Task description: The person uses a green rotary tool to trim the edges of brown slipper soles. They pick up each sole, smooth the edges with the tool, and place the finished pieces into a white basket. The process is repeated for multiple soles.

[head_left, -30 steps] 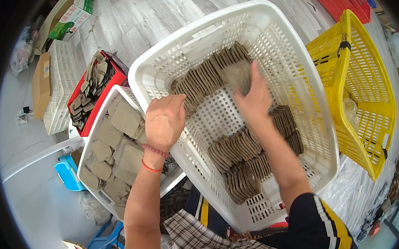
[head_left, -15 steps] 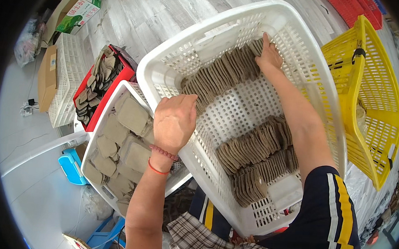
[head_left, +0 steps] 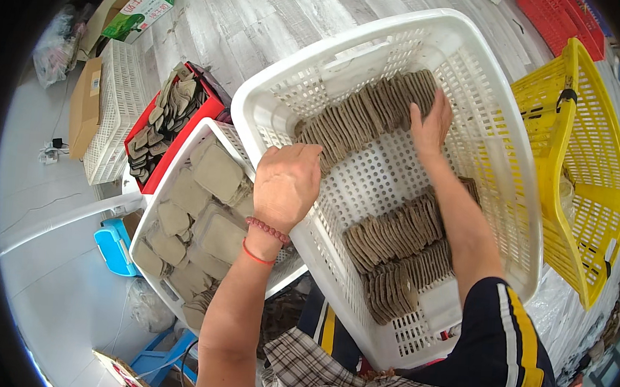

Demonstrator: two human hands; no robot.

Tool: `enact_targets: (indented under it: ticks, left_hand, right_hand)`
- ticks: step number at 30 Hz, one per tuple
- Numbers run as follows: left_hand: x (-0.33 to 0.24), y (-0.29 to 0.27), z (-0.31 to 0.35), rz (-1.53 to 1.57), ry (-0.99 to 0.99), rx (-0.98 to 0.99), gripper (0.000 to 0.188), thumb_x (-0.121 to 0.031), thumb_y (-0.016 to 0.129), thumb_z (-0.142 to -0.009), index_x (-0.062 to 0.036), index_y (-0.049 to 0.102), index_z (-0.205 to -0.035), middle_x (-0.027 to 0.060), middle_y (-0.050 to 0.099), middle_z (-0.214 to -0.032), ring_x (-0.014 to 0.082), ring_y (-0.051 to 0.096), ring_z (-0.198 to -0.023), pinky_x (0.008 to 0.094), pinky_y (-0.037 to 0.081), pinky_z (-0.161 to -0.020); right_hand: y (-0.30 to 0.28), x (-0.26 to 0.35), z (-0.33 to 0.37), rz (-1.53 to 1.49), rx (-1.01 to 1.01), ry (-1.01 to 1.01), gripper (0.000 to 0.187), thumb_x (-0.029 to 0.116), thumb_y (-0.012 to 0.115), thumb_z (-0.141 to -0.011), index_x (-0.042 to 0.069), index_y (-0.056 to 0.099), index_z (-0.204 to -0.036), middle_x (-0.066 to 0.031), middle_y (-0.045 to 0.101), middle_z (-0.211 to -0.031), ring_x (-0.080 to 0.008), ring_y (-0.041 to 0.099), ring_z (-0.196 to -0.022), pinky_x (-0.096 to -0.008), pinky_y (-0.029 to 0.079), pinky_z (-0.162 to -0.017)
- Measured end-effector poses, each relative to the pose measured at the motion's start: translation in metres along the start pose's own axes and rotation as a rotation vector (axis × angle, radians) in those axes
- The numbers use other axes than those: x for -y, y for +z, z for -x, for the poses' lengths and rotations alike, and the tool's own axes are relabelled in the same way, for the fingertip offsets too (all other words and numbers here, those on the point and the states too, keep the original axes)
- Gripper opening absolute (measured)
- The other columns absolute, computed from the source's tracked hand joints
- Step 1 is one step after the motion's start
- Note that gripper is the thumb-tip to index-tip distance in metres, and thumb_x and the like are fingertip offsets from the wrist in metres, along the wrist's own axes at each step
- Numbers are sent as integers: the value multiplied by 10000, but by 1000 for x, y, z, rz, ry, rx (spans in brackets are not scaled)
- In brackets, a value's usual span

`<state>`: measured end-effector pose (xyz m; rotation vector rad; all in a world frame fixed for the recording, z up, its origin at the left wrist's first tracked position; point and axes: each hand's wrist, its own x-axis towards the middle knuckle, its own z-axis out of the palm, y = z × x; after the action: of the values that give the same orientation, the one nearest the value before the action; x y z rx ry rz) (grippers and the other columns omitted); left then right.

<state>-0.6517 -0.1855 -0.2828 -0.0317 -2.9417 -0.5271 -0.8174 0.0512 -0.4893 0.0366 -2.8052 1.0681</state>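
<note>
Inside a large white plastic basket (head_left: pixel 488 69), a long row of brown-grey flat pads (head_left: pixel 361 118) stands on edge along the far side. My right hand (head_left: pixel 431 126) is at the right end of this row, thumb and fingers stretched apart, the thumb against the last pads. My left hand (head_left: pixel 287 181) is bent down at the row's left end, over the basket's left side; its fingertips are hidden, so what they hold cannot be made out. Two shorter rows of similar pads (head_left: pixel 400 231) stand in the nearer part of the basket, partly behind my right forearm.
Left of the basket, a smaller white crate (head_left: pixel 137 229) holds loose flat pads. Beyond it stands a red box (head_left: pixel 177 153) with dark-edged pieces. A yellow basket (head_left: pixel 561 202) stands on the right, a red crate (head_left: pixel 558 24) at the far right, and a blue box (head_left: pixel 115 249) at the left.
My right hand has come lower in the basket, and the pads at the row's right end stand more evenly. My left hand stays at the left end. The whole view has shifted slightly.
</note>
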Motion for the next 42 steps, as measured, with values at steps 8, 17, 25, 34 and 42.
enact_targets:
  ticks: [8,17,25,34,42]
  left_hand:
    - [-3,2,-6,3,3,-1,105,-112,607,-833,-67,667,-907,92,677,-838,267,635,-772,378,464,-732]
    - [-1,1,3,-37,-11,25,106,-115,595,-833,-70,668,-896,88,679,-825,267,638,-767,383,470,-745]
    - [4,2,5,-53,-18,-8,96,-121,592,-833,-72,671,-858,90,674,-802,266,634,-747,381,466,-726]
    - [13,2,15,-54,-61,-13,90,-116,589,-826,-76,661,-860,90,666,-786,264,631,-741,376,460,-729]
    - [0,4,-2,-32,3,0,92,-120,587,-830,-68,658,-855,95,668,-797,273,631,-752,381,466,-748]
  right_hand:
    - [51,35,-15,-1406,208,1000,949,560,482,-925,41,-64,-1503,-161,169,-1545,-342,318,-1354,-454,332,-1099]
    - [43,117,12,-1113,268,1400,952,723,256,-902,47,-15,-1516,-149,-13,-1589,-339,11,-1460,-451,82,-1178]
    - [87,110,147,-1468,228,1485,799,626,206,-965,43,142,-1508,-111,201,-1561,-305,274,-1400,-467,214,-1148]
    - [63,186,130,-1470,418,1293,723,601,242,-980,60,315,-1454,-106,355,-1490,-302,348,-1354,-451,301,-1108]
    - [43,111,26,-1343,355,1334,791,658,238,-942,99,224,-1501,-110,246,-1549,-347,249,-1406,-565,182,-1126]
